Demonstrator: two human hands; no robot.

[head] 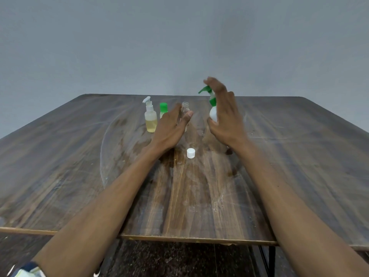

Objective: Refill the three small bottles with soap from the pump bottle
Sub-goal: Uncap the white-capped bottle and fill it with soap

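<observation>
Above table, right hand [225, 114] holds pump bottle [212, 110] upright, spout leftward

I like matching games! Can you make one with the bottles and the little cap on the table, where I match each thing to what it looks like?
Things:
1. white-pump bottle
2. green-capped bottle
3. clear bottle
4. white cap

Looks:
A. open at the top, no cap on
B. lying alone on the table, nearest the person
C. holds yellowish liquid
D. partly hidden behind the left hand

Pairs: 1-C, 2-D, 3-A, 4-B
</observation>
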